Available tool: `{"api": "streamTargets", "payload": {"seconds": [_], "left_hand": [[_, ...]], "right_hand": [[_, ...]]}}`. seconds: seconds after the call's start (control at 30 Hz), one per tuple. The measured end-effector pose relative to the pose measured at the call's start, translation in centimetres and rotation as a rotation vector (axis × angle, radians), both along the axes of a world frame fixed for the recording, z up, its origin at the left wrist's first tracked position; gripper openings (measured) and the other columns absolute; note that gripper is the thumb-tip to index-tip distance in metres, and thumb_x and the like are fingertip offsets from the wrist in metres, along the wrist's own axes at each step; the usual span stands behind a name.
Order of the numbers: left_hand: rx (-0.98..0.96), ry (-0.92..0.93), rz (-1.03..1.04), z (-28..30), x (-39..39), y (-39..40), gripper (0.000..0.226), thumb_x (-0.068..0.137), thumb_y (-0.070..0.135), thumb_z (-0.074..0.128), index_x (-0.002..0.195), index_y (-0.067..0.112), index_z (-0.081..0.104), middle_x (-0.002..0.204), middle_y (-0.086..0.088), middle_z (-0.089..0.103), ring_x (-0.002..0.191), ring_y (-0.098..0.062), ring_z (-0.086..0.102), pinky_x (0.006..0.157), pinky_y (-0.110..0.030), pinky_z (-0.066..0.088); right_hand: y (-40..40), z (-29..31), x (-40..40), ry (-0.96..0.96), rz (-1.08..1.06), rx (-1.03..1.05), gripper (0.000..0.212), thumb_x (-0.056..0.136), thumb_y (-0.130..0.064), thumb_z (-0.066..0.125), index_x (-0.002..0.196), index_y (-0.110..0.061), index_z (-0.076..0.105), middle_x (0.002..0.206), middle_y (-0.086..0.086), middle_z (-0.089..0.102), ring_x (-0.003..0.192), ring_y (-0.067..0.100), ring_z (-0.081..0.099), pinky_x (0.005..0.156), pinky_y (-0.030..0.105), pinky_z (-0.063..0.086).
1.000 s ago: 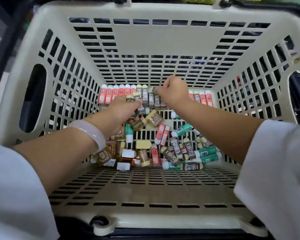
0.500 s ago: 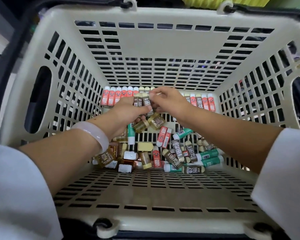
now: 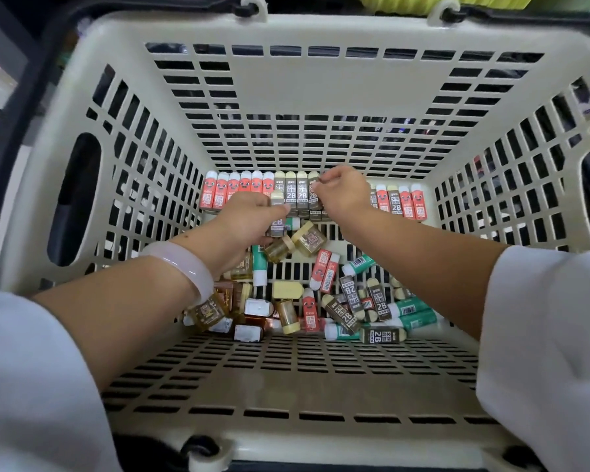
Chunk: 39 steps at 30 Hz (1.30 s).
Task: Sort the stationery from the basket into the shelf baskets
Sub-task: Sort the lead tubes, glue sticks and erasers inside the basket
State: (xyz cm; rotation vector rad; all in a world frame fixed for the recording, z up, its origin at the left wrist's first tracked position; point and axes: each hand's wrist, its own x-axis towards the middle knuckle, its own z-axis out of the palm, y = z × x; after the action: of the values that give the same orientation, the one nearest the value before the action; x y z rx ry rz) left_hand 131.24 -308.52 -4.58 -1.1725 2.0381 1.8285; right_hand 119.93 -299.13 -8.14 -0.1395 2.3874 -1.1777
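Note:
A beige slotted basket [image 3: 82, 107] holds small stationery. Red erasers [image 3: 234, 190] and brown 2B erasers [image 3: 295, 190] stand in a row against its far wall. A loose pile of brown, red and green erasers [image 3: 351, 301] and small amber jars [image 3: 307, 238] lies on the floor. My left hand [image 3: 249, 219] grips a brown 2B eraser [image 3: 277, 212] just in front of the row. My right hand [image 3: 344, 195] pinches the top of a brown 2B eraser [image 3: 314, 192] standing in the row.
More red erasers [image 3: 411, 201] stand at the row's right end. Dark handle bars [image 3: 491, 11] run along the basket's top rim. A wide strip of bare basket floor [image 3: 286, 376] lies nearest me. White sleeves cover both forearms' near ends.
My right hand has moved up and right to the standing row with an eraser. My left hand has stayed in front of the row, holding its eraser more upright.

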Motion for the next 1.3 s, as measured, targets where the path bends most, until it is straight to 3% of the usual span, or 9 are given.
{"api": "streamTargets", "payload": {"seconds": [0.13,0.23,0.4,0.5,0.63,0.83,1.0,1.2,1.3], "left_hand": [[-0.012,0.011,0.026,-0.1,0.1,0.0,0.028,0.089,0.022,0.059,0.070,0.002,0.052,0.090,-0.003,0.057,0.081,-0.017,0.053,0.062,-0.020,0.054],[0.025,0.045,0.054,-0.1,0.0,-0.1,0.025,0.090,0.018,0.057,0.075,-0.001,0.057,0.084,-0.007,0.055,0.073,-0.017,0.054,0.064,-0.020,0.056],[0.057,0.158,0.061,0.3,-0.1,0.1,0.008,0.090,0.010,0.057,0.094,0.005,0.062,0.085,-0.006,0.065,0.080,-0.016,0.062,0.073,-0.020,0.054],[0.064,0.196,0.119,0.3,-0.2,0.2,0.017,0.088,0.007,0.060,0.104,0.001,0.059,0.083,-0.005,0.062,0.075,-0.014,0.061,0.069,-0.018,0.054],[0.078,0.188,0.101,0.4,-0.3,0.0,0.023,0.089,0.011,0.058,0.111,0.004,0.056,0.097,-0.010,0.064,0.080,-0.016,0.064,0.068,-0.017,0.056],[-0.013,0.144,0.056,0.2,-0.3,-0.4,0.019,0.096,0.007,0.042,0.101,0.014,0.059,0.103,-0.003,0.062,0.096,-0.014,0.061,0.076,-0.019,0.051],[-0.004,0.123,-0.007,-0.1,-0.4,-0.3,0.023,0.096,0.005,0.039,0.093,0.016,0.060,0.099,-0.002,0.063,0.091,-0.013,0.062,0.076,-0.021,0.052],[-0.001,0.121,-0.109,0.1,-0.2,0.1,0.023,0.096,0.006,0.041,0.094,0.018,0.061,0.099,-0.002,0.064,0.090,-0.012,0.062,0.068,-0.016,0.051],[0.019,0.113,-0.115,0.2,-0.2,0.4,0.023,0.096,0.007,0.041,0.091,0.019,0.061,0.098,-0.002,0.065,0.087,-0.012,0.064,0.068,-0.018,0.051]], "right_hand": [[-0.2,0.2,-0.1,0.040,0.035,0.037,0.017,0.089,-0.004,0.055,0.103,-0.005,0.064,0.104,0.008,0.063,0.095,0.020,0.058,0.091,0.029,0.049],[0.5,1.3,0.2,0.063,0.092,0.014,0.020,0.091,-0.004,0.049,0.101,-0.003,0.066,0.109,0.009,0.064,0.084,0.019,0.058,0.074,0.029,0.050],[1.8,3.4,2.4,-0.244,0.340,-0.234,0.020,0.094,-0.014,0.051,0.112,-0.010,0.057,0.078,-0.003,0.061,0.073,0.009,0.058,0.063,0.016,0.052],[2.2,3.8,3.1,-0.222,0.388,-0.280,0.020,0.092,-0.014,0.055,0.112,-0.011,0.057,0.062,-0.007,0.059,0.067,0.010,0.057,0.060,0.016,0.049],[2.7,3.4,2.0,-0.165,0.295,-0.210,0.015,0.091,-0.014,0.057,0.106,-0.016,0.054,0.074,0.006,0.060,0.070,0.017,0.056,0.069,0.032,0.049],[3.0,1.2,-0.8,-0.042,0.000,-0.006,0.004,0.091,-0.015,0.055,0.090,-0.017,0.052,0.098,0.004,0.059,0.073,0.017,0.057,0.060,0.027,0.049],[1.1,0.0,-0.2,0.051,-0.003,0.032,0.005,0.090,-0.009,0.052,0.088,-0.013,0.052,0.090,0.003,0.055,0.075,0.018,0.054,0.064,0.029,0.049],[2.5,1.1,-0.6,-0.028,0.075,0.025,0.021,0.092,-0.002,0.049,0.107,-0.006,0.063,0.108,0.009,0.060,0.093,0.026,0.063,0.076,0.031,0.055],[4.1,2.9,-0.7,0.044,0.310,0.103,0.021,0.092,-0.002,0.046,0.105,-0.005,0.063,0.100,0.006,0.061,0.074,0.012,0.060,0.065,0.021,0.054]]}}
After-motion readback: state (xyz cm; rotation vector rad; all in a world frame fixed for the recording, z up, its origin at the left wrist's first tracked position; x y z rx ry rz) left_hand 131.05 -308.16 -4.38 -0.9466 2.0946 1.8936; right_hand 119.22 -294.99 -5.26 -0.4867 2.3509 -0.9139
